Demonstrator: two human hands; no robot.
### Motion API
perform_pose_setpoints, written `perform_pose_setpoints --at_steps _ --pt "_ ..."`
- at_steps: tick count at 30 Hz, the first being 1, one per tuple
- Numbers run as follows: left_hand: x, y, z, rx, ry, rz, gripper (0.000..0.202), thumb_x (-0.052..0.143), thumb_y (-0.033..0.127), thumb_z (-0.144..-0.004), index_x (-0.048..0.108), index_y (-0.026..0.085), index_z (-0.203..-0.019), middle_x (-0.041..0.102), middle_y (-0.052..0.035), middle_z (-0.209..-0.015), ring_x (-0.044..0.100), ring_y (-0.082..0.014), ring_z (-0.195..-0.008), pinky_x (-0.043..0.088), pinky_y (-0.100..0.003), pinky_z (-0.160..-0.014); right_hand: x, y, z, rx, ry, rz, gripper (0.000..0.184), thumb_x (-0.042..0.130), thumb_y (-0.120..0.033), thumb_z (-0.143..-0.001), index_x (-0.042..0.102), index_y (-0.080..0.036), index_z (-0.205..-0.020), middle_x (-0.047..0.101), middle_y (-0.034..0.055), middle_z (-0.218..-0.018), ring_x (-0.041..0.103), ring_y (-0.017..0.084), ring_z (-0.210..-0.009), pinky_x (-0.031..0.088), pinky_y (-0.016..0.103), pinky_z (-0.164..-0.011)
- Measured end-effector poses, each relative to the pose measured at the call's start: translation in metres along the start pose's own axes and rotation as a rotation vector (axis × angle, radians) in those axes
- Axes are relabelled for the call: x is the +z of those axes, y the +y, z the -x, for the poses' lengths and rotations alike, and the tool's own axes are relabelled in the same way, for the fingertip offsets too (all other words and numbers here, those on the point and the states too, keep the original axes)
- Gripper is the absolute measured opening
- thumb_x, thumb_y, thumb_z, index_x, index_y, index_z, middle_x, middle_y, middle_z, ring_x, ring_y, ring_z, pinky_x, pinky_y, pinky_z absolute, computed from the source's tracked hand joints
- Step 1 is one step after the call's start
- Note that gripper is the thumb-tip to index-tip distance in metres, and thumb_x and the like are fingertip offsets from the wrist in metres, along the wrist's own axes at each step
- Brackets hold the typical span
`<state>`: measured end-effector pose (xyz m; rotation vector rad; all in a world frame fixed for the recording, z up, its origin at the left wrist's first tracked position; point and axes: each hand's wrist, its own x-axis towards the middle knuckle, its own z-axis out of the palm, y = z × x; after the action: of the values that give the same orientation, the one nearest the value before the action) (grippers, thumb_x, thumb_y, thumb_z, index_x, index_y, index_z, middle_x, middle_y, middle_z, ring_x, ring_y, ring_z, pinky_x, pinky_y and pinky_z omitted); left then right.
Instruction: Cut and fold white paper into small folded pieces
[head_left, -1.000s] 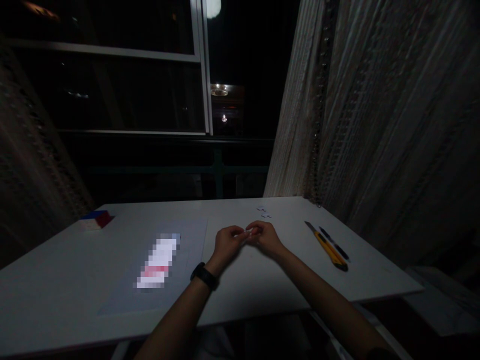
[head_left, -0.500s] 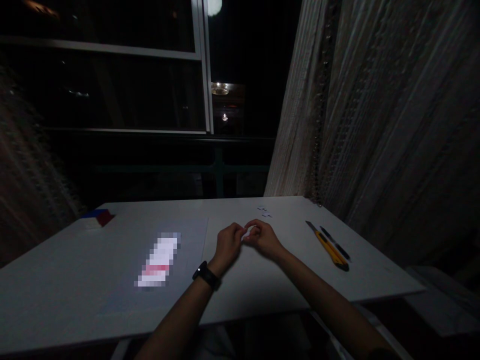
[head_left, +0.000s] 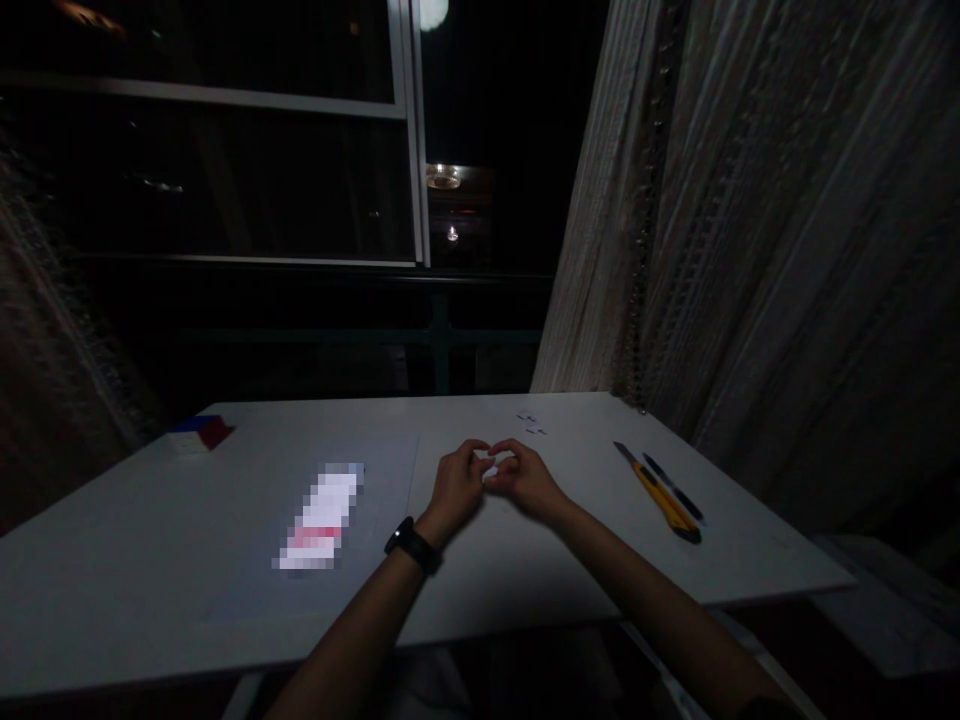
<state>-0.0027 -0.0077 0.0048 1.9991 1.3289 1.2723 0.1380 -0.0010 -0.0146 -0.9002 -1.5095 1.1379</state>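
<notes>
My left hand [head_left: 459, 482], with a black watch on its wrist, and my right hand [head_left: 526, 476] meet fingertip to fingertip over the middle of a white table [head_left: 525, 560]. Both pinch a tiny white piece of paper [head_left: 489, 466] between thumbs and fingers. Just beyond them lie a few small white paper scraps [head_left: 529, 424]. The room is dim, so the piece's shape is hard to make out.
A yellow utility knife [head_left: 660, 495] and a dark pen [head_left: 673, 487] lie to the right. A grey cutting mat [head_left: 375, 520] carries a blurred white-and-red item [head_left: 321, 517]. A red-and-blue cube [head_left: 196, 433] sits far left. A curtain [head_left: 750, 250] hangs right; a dark window [head_left: 225, 180] is behind.
My hands stayed together on the small paper piece, with the fingers shifting slightly as they work it. The view drifted a little to the left.
</notes>
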Motion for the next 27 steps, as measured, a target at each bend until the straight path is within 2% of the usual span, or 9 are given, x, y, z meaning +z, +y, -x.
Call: perform_pose_setpoints --at_steps 3,9,12,17,21,27 --pt "-0.001 0.003 0.0 -0.03 0.029 0.036 0.025 0.051 0.028 -0.076 0.061 0.016 -0.096 0.056 0.0016 -0.058 0.052 -0.0125 -0.054 0.034 -0.022 -0.052 0.0 -0.001 0.0 0.011 0.024 -0.007 0.041 0.07 -0.02 -0.055 0.05 -0.02 -0.09 0.055 -0.0085 -0.051 0.05 0.009 -0.047 0.039 0.021 -0.049" --pt "0.0 -0.002 -0.003 -0.112 0.033 0.156 0.042 0.057 0.045 -0.072 0.062 0.015 -0.101 0.064 -0.004 -0.068 0.059 -0.0169 -0.065 0.04 -0.025 -0.06 -0.004 -0.002 -0.001 -0.019 0.093 0.003 0.044 0.07 -0.023 -0.054 0.046 -0.022 -0.091 0.056 -0.0085 -0.052 0.052 0.01 -0.047 0.04 0.021 -0.048" --pt "0.002 -0.005 -0.005 -0.194 0.024 0.283 0.052 0.062 0.049 -0.067 0.06 0.013 -0.104 0.063 -0.0051 -0.069 0.058 -0.016 -0.063 0.04 -0.024 -0.055 -0.004 -0.003 -0.002 -0.011 0.096 -0.026 0.042 0.07 -0.025 -0.054 0.048 -0.021 -0.089 0.053 -0.0092 -0.049 0.051 0.01 -0.046 0.039 0.021 -0.047" --pt "0.001 -0.001 -0.005 -0.307 -0.002 0.474 0.049 0.068 0.042 -0.062 0.061 0.01 -0.098 0.052 0.0021 -0.051 0.044 -0.0084 -0.043 0.032 -0.02 -0.043 -0.004 -0.001 -0.003 0.0 0.105 -0.035 0.035 0.071 -0.025 -0.053 0.052 -0.019 -0.081 0.055 -0.0073 -0.049 0.05 0.01 -0.045 0.04 0.022 -0.048" --pt "0.001 0.0 -0.005 -0.29 0.044 0.46 0.04 0.07 0.035 -0.061 0.063 0.01 -0.092 0.049 0.0033 -0.048 0.041 -0.0072 -0.043 0.029 -0.02 -0.041 -0.004 0.002 -0.001 -0.048 0.103 0.044 0.028 0.069 -0.024 -0.058 0.054 -0.018 -0.081 0.056 -0.0059 -0.051 0.051 0.01 -0.047 0.041 0.022 -0.05" --pt "0.002 -0.008 -0.008 -0.32 0.098 0.438 0.042 0.07 0.038 -0.059 0.065 0.009 -0.089 0.042 0.0058 -0.044 0.034 -0.0056 -0.039 0.024 -0.02 -0.039 -0.003 0.003 -0.002 -0.092 0.14 0.108 0.029 0.07 -0.027 -0.059 0.06 -0.017 -0.084 0.061 0.0008 -0.066 0.058 0.015 -0.062 0.046 0.027 -0.06"
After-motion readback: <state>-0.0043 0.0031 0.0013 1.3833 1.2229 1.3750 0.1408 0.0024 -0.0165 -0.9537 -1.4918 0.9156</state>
